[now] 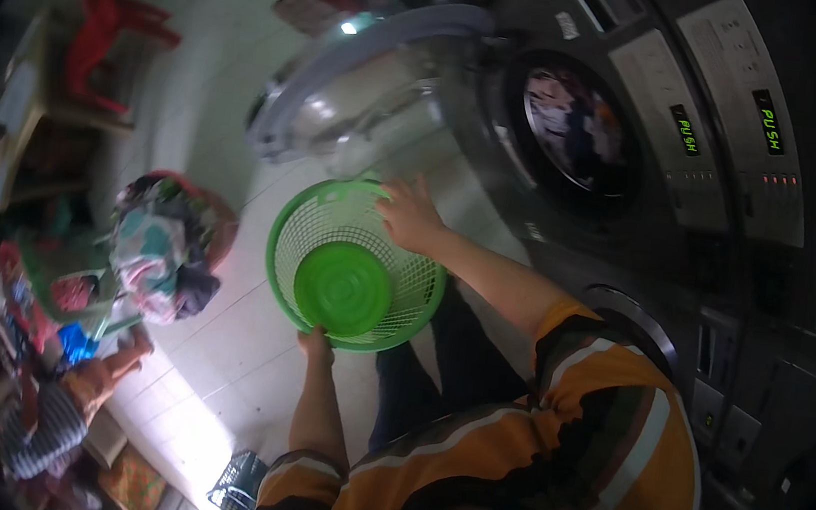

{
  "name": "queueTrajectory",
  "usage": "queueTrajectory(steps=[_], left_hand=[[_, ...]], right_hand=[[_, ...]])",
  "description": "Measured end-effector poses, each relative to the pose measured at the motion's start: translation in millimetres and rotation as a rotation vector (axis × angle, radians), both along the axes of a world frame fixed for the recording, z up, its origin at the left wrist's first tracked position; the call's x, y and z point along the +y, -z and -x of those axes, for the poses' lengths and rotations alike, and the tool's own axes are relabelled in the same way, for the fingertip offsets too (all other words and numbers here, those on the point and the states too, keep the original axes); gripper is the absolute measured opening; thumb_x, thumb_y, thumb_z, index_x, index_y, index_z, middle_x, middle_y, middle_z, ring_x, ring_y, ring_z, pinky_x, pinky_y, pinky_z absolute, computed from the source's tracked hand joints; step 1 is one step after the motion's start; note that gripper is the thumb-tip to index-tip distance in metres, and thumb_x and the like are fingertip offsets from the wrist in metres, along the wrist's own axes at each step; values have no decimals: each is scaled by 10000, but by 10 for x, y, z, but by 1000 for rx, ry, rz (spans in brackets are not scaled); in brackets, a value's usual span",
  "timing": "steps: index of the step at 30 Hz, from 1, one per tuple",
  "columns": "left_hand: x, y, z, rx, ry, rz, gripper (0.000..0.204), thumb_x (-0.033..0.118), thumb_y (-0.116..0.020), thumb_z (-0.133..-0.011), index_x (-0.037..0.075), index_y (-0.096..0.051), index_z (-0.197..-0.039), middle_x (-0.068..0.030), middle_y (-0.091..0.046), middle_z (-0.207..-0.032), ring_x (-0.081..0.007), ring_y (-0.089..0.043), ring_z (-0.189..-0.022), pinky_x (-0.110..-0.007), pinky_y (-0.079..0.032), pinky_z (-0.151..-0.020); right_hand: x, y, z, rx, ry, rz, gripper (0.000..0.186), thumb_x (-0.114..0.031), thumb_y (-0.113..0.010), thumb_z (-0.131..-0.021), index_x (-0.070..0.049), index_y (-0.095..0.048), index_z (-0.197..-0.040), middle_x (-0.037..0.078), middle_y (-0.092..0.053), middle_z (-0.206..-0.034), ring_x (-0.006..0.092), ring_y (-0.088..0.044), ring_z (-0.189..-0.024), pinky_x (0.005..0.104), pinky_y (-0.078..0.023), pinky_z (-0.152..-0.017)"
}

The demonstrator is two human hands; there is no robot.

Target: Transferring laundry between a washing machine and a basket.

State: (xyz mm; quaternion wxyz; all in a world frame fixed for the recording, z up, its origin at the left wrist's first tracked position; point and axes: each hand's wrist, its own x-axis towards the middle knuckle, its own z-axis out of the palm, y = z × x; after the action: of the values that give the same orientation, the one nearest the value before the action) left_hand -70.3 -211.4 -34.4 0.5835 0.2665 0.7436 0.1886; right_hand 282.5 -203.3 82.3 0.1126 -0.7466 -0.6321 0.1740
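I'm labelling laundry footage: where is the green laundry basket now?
In the head view, the green laundry basket is slightly left of centre, just below the open round machine door, with the left hand and right hand gripping its rim.

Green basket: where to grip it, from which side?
I'd take the green basket by its rim at two roughly opposite points, coming from outside: it's round, its mouth faces the camera, and the solid rim likely offers a firmer edge than the mesh wall. Left grip and right grip are on that rim.
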Motion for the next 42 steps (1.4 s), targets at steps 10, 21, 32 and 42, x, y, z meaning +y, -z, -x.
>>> queueTrajectory(steps=[10, 21, 32, 42], left_hand=[[-50, 812, -1558, -54, 258, 20, 416, -24, -541, -691, -23, -487, -1103, -95, -556, -812, -213, -535, -620, -327, -440, -547], [280, 1836, -1786, 351, 978, -69, 638, 129, -640, -676, -80, -367, -1213, -234, -576, -1024, -356, -589, -909, -412, -500, -766], [415, 1430, -2773, 477, 1236, -111, 819, 382, -573, -851, -63, -178, -1413, -350, -247, -1394, -473, -296, -1281, -447, -271, -1075], [889, 1249, -3374, -214, 1093, -4, 404, 303, -534, -927, 0, -550, -1193, -142, -616, -1098, -236, -590, -999, -328, -451, -886]], right_hand=[[-1446, 20, -2787, -580, 1020, 89, 1004, -239, -819, -626, -250, -235, -1442, 189, -254, -1463, 399, -276, -1323, 575, -293, -1011], [-1422, 585, -4000, -391, 1146, 176, 380, -306, -591, -825, -114, -580, -1153, 240, -596, -1089, 400, -585, -994, 426, -476, -844], [-1551, 1028, -1106, 126, 995, 71, 563, -115, -717, -668, -129, -513, -1192, 339, -384, -1259, 493, -389, -1191, 512, -389, -961], [-830, 682, -2271, -384, 970, -160, 648, -174, -745, -684, -141, -467, -1268, 241, -425, -1261, 408, -419, -1193, 451, -376, -971]])
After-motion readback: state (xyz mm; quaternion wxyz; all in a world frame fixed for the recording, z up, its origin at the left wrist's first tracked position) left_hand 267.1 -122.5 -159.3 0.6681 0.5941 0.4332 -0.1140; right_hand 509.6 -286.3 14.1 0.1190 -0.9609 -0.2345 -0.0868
